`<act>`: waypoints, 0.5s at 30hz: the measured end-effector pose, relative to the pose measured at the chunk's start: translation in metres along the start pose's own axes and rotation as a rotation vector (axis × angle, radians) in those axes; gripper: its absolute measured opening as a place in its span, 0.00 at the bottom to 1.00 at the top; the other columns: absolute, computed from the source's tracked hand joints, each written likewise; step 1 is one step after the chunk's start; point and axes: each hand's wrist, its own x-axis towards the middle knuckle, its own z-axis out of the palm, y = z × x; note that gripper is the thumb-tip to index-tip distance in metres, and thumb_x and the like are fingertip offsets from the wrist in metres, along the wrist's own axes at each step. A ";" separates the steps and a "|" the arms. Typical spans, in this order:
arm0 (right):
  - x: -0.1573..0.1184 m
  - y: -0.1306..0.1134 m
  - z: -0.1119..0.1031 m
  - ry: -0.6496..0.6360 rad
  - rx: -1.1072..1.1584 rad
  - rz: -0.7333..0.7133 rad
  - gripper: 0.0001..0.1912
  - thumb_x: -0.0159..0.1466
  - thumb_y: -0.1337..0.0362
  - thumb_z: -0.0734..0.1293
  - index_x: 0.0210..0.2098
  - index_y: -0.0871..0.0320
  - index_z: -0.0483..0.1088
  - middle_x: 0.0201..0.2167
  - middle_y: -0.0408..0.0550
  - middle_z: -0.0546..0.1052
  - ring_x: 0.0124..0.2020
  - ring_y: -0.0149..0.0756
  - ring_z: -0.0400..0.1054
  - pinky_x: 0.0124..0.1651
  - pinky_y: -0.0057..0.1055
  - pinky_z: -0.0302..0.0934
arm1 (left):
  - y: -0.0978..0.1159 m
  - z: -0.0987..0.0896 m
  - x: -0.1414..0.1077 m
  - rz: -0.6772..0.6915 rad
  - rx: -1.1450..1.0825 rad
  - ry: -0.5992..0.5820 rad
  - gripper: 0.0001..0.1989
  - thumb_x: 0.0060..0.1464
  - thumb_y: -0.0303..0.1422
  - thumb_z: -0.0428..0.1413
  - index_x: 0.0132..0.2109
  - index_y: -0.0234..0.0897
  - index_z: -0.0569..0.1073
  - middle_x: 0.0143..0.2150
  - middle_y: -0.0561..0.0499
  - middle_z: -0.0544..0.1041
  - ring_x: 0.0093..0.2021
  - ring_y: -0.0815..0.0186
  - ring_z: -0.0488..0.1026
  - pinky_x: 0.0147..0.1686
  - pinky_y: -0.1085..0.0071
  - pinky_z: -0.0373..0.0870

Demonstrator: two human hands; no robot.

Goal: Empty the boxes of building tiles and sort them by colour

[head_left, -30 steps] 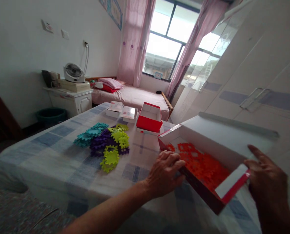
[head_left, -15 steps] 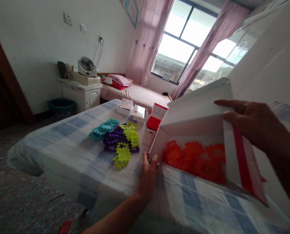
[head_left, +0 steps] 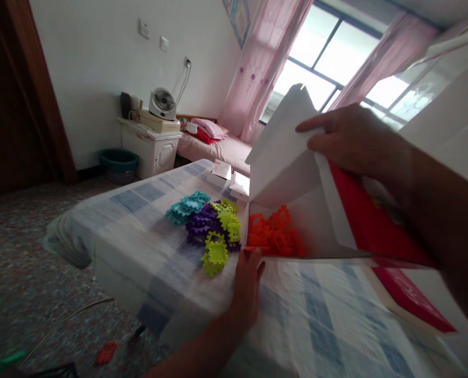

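My right hand point(head_left: 348, 136) grips the raised side and lid of a white and red box point(head_left: 289, 152), which is tilted to the left. Orange-red notched pieces point(head_left: 275, 233) have gathered in its left end. At the box's lower left corner, my left hand point(head_left: 250, 283) has its fingers against the edge and the orange pieces there; exactly what they hold is hard to make out. Left of the box lie piles of teal pieces point(head_left: 189, 206), purple pieces point(head_left: 204, 223) and yellow-green pieces point(head_left: 217, 252) on the checked cloth.
Two small white boxes point(head_left: 220, 172) stand at the table's point(head_left: 139, 210) far side. A red and white box point(head_left: 411, 294) lies at the right. One orange-red piece point(head_left: 107, 353) is on the floor. A teal bin point(head_left: 118, 163) stands beside a white cabinet point(head_left: 151, 144).
The box has been tipped leftward, its right end raised by my right hand. The orange-red pieces have slid to its left end. The view has turned slightly.
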 end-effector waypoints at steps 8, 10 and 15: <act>0.014 -0.027 0.007 -0.032 -0.052 -0.019 0.18 0.56 0.68 0.60 0.44 0.61 0.73 0.41 0.51 0.76 0.48 0.45 0.67 0.56 0.41 0.57 | 0.003 0.000 0.013 -0.074 -0.053 -0.006 0.13 0.41 0.36 0.62 0.35 0.38 0.71 0.39 0.51 0.73 0.41 0.66 0.69 0.47 0.68 0.64; 0.016 -0.032 0.004 0.015 -0.078 -0.007 0.18 0.56 0.68 0.61 0.44 0.60 0.73 0.43 0.51 0.75 0.49 0.45 0.67 0.56 0.40 0.57 | 0.005 0.003 0.015 -0.050 -0.068 -0.010 0.14 0.42 0.36 0.62 0.37 0.39 0.70 0.40 0.52 0.73 0.42 0.67 0.69 0.47 0.69 0.63; 0.021 -0.027 0.019 -0.127 -0.153 -0.086 0.16 0.57 0.68 0.60 0.43 0.60 0.74 0.41 0.52 0.76 0.45 0.45 0.69 0.50 0.39 0.61 | -0.010 0.001 0.021 -0.210 -0.108 0.089 0.17 0.38 0.40 0.64 0.34 0.37 0.70 0.33 0.53 0.71 0.34 0.70 0.68 0.43 0.70 0.65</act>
